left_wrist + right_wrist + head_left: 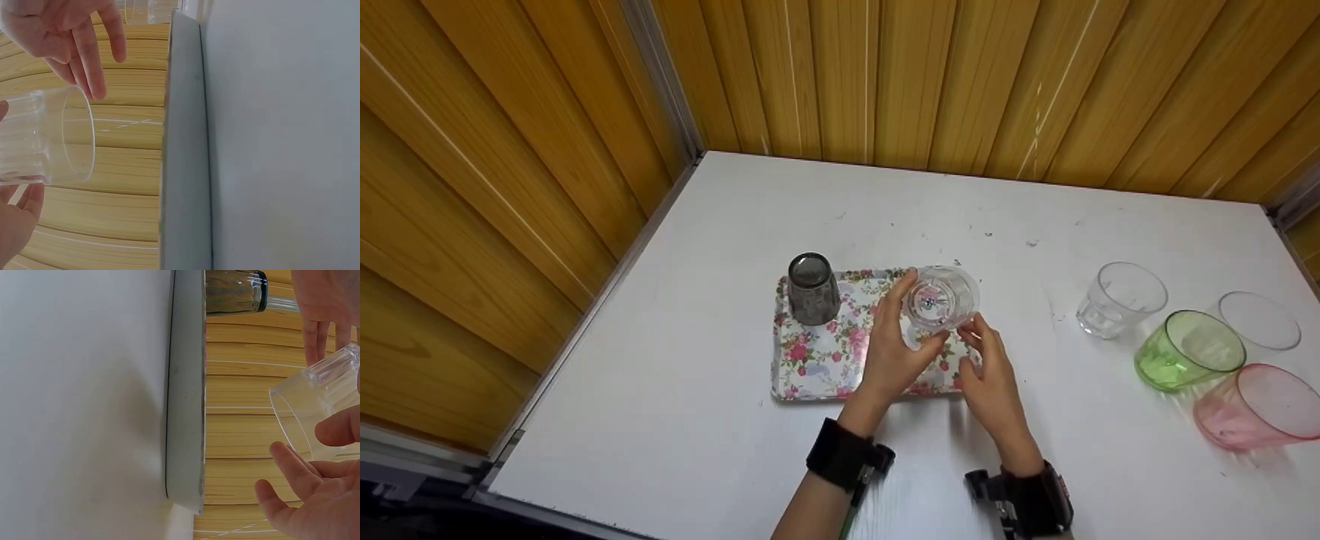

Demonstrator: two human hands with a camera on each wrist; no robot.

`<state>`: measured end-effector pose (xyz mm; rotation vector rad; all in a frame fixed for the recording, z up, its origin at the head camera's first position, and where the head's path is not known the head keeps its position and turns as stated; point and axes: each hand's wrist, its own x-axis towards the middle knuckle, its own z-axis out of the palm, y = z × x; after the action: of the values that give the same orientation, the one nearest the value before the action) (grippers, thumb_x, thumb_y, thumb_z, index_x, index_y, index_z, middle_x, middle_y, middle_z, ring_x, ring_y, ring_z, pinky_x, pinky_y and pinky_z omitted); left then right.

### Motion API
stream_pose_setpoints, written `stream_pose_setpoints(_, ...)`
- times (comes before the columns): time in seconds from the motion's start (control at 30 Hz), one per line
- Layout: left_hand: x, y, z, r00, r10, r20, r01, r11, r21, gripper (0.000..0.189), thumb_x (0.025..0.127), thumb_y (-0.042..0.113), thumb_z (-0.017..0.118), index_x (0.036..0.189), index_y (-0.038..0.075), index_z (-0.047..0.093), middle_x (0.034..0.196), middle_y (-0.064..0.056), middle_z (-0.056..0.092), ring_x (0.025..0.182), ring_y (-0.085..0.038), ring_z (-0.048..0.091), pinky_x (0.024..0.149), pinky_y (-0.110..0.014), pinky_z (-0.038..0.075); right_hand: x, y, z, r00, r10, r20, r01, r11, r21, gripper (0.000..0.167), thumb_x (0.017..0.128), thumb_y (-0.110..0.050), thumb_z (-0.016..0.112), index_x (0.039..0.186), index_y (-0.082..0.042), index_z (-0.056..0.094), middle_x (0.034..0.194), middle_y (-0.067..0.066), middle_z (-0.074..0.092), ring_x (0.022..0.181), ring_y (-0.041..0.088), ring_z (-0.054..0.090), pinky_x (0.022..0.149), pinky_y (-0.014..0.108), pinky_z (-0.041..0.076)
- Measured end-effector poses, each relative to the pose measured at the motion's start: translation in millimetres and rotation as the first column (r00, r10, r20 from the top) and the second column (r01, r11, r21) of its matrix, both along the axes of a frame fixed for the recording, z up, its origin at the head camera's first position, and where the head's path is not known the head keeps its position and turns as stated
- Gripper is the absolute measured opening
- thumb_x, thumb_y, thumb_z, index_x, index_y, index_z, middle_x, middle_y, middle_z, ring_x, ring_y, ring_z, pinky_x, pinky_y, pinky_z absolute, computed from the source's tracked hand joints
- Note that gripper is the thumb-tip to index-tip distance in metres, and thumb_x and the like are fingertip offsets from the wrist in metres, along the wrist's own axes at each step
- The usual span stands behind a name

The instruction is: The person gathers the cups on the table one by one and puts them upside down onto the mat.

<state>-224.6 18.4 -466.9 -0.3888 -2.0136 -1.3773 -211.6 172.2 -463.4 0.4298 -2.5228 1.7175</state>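
My left hand (891, 356) grips a clear glass (943, 298) between fingers and thumb. This glass is held mouth down, slightly tilted, above the right part of a floral tray (829, 375). Beside its rim is my right hand (994, 382), its fingers loosely extended; whether a fingertip touches the glass is hard to tell. The right wrist view shows the glass (315, 405) apart from the tray, with the right hand (320, 495) below it in the picture. A dark grey glass (814, 292) stands upside down on the tray's left end.
On the right of the white table (660, 360) stand a clear glass (1121, 300), a green glass (1189, 351), a pink glass (1252, 409) and another clear glass (1258, 321), mouths up. Wood-patterned panels (847, 82) close off the back and left.
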Motion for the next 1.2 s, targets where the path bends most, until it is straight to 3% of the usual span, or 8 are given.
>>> stream_pose_setpoints(0.43, -0.8, 0.6, -1.3, 0.998, 0.047, -0.044, -0.05, 0.997, -0.065, 0.082, 0.076, 0.004, 0.088, 0.145, 0.0, 0.044, 0.141, -0.021, 0.057, 0.132, -0.038, 0.051, 0.111, -0.047, 0.043, 0.7, -2.0, 2.5, 0.999, -0.017, 0.028, 0.017, 1.0, 0.011, 0.064, 0.096, 0.012, 0.045, 0.156, 0.014, 0.024, 0.145, 0.03, 0.043, 0.131, 0.045, 0.052, 0.071, 0.021, 0.053)
stream_pose_setpoints(0.63, 0.4, 0.8, -2.0, 0.999, 0.047, -0.024, -0.048, 0.998, -0.049, 0.083, 0.077, 0.008, 0.089, 0.146, -0.001, 0.044, 0.14, -0.018, 0.057, 0.126, -0.033, 0.052, 0.105, -0.042, 0.048, 0.8, -1.2, 2.6, 0.999, -0.014, 0.039, 0.012, 0.999, 0.032, 0.063, 0.096, 0.012, 0.045, 0.155, 0.015, 0.025, 0.142, 0.031, 0.045, 0.128, 0.045, 0.054, 0.071, 0.021, 0.052)
stream_pose_setpoints(0.87, 0.9, 0.6, -0.3, 0.998, 0.064, 0.001, -0.064, 0.996, -0.063, 0.083, 0.076, 0.013, 0.092, 0.144, -0.005, 0.048, 0.139, -0.019, 0.058, 0.129, -0.035, 0.05, 0.112, -0.045, 0.042, 1.4, -0.8, 2.8, 0.999, -0.006, 0.037, 0.004, 0.998, 0.061, 0.06, 0.096, 0.012, 0.044, 0.154, 0.014, 0.028, 0.141, 0.031, 0.046, 0.126, 0.045, 0.055, 0.073, 0.021, 0.052)
stream_pose_setpoints(1.07, 0.0, 1.0, -1.5, 0.997, 0.08, -0.025, -0.081, 0.995, -0.066, 0.08, 0.073, 0.014, 0.094, 0.139, -0.002, 0.053, 0.133, -0.016, 0.06, 0.12, -0.03, 0.052, 0.104, -0.039, 0.047, 1.8, -1.1, 3.1, 1.0, 0.004, 0.025, -0.006, 0.997, 0.078, 0.061, 0.095, 0.012, 0.045, 0.153, 0.013, 0.03, 0.139, 0.029, 0.048, 0.124, 0.043, 0.056, 0.078, 0.023, 0.05)
stream_pose_setpoints(1.2, 1.7, 1.9, -0.6, 0.997, 0.083, -0.003, -0.083, 0.995, -0.057, 0.08, 0.073, 0.012, 0.095, 0.14, -0.001, 0.053, 0.131, -0.015, 0.059, 0.116, -0.027, 0.052, 0.1, -0.036, 0.05, 1.6, -1.4, 3.3, 0.999, -0.002, 0.045, -0.002, 0.997, 0.079, 0.06, 0.095, 0.012, 0.044, 0.153, 0.013, 0.03, 0.138, 0.028, 0.049, 0.124, 0.042, 0.056, 0.078, 0.023, 0.05)
